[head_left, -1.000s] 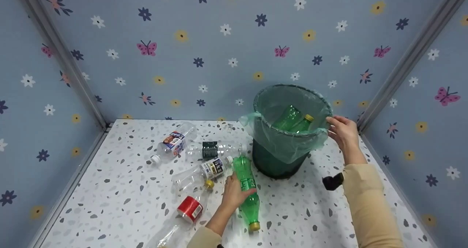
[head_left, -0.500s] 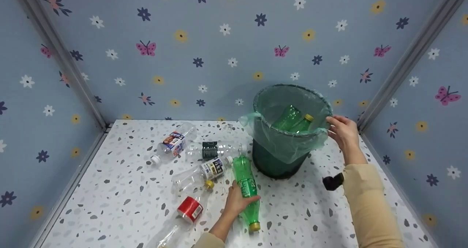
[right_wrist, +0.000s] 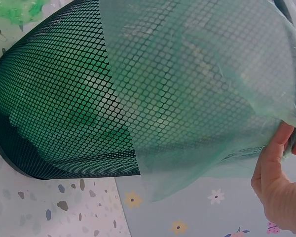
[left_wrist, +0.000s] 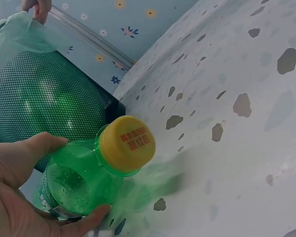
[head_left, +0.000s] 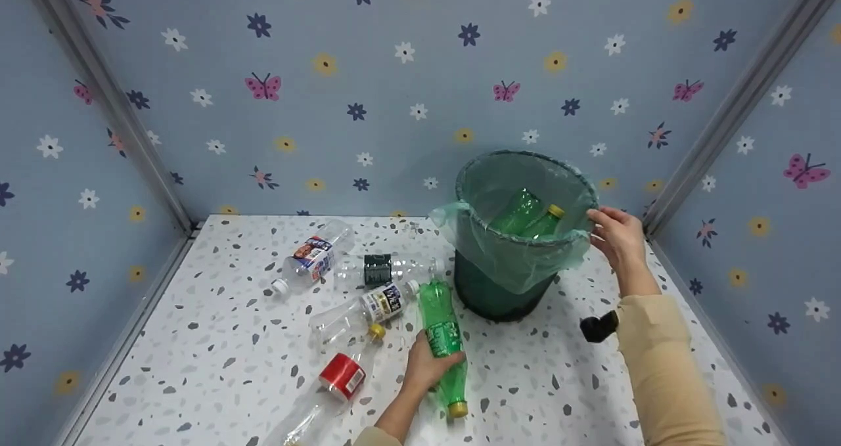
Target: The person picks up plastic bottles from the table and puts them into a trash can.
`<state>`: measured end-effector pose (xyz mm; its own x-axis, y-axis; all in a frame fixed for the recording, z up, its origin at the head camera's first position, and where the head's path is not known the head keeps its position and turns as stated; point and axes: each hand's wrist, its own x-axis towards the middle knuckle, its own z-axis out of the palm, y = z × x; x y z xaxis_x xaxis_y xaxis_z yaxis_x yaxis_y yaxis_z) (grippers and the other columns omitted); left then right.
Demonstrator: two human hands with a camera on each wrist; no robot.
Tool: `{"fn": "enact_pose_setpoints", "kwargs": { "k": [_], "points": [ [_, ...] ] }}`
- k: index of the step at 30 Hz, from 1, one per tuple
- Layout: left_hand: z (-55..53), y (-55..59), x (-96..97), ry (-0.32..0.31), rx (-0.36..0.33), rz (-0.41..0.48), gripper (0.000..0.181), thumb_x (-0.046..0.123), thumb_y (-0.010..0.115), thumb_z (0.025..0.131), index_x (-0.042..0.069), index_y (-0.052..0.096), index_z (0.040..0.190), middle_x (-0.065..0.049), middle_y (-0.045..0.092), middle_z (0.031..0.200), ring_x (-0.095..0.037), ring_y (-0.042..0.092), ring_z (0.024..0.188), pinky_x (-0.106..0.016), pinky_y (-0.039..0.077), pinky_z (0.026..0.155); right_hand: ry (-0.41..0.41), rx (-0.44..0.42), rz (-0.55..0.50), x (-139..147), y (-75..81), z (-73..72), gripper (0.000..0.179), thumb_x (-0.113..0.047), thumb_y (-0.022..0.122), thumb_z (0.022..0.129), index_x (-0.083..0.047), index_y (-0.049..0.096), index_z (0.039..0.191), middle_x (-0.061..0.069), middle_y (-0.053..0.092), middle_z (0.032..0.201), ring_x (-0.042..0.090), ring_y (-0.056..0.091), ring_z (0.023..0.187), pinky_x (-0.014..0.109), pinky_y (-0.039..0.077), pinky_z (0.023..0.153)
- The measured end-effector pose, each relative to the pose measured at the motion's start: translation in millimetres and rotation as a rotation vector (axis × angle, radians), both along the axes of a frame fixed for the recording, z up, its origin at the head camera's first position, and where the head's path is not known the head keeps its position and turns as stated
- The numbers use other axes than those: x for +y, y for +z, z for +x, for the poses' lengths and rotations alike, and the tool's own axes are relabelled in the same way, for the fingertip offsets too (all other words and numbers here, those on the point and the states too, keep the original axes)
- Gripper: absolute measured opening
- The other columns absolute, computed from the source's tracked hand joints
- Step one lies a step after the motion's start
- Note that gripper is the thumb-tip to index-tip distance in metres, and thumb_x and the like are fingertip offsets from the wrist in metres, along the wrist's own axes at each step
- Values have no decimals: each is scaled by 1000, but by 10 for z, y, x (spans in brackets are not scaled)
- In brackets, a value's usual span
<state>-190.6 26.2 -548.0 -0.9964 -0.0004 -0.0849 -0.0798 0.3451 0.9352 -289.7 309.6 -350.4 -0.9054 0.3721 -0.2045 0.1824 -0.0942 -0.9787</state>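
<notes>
A green plastic bottle (head_left: 439, 308) with a yellow cap (left_wrist: 127, 144) lies on the speckled table, its cap end toward me. My left hand (head_left: 427, 366) grips it around the label and neck side, thumb on one side and fingers on the other. To the right of it stands a dark mesh bin (head_left: 502, 295) lined with a thin green bag (head_left: 519, 265). My right hand (head_left: 617, 239) pinches the bin's rim and the bag at the right; in the right wrist view its fingers (right_wrist: 274, 158) hold the rim. Inside the bin are green bottles (head_left: 519, 213), one with a yellow cap.
Several clear bottles lie left of the green one: one with a red label (head_left: 341, 376), one with a dark label (head_left: 378, 270), one with a blue-and-white label (head_left: 312, 254). A flowered back wall (head_left: 394, 137) stands behind the bin.
My left hand has slid along the green bottle toward its cap end, and the bottle's label has turned slightly. My right hand stays on the bin's rim.
</notes>
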Motion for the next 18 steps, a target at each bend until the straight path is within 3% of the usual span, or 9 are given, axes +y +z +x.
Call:
{"fn": "enact_pose_setpoints", "kwargs": {
  "k": [10, 18],
  "points": [
    [77, 86, -55, 38, 24, 29, 86, 25, 73, 68, -11, 27, 131, -25, 46, 117, -33, 49, 101, -44, 43, 79, 21, 10, -17, -11, 23, 31, 54, -14, 56, 86, 0, 32, 133, 1, 46, 96, 10, 51, 75, 19, 46, 59],
    [93, 220, -176, 88, 111, 44, 84, 20, 73, 68, -9, 27, 131, -24, 44, 119, -33, 48, 102, -45, 42, 81, 16, 2, -15, -7, 22, 26, 56, -15, 56, 86, -1, 31, 135, 1, 45, 98, 10, 50, 77, 19, 46, 59]
  ]
}}
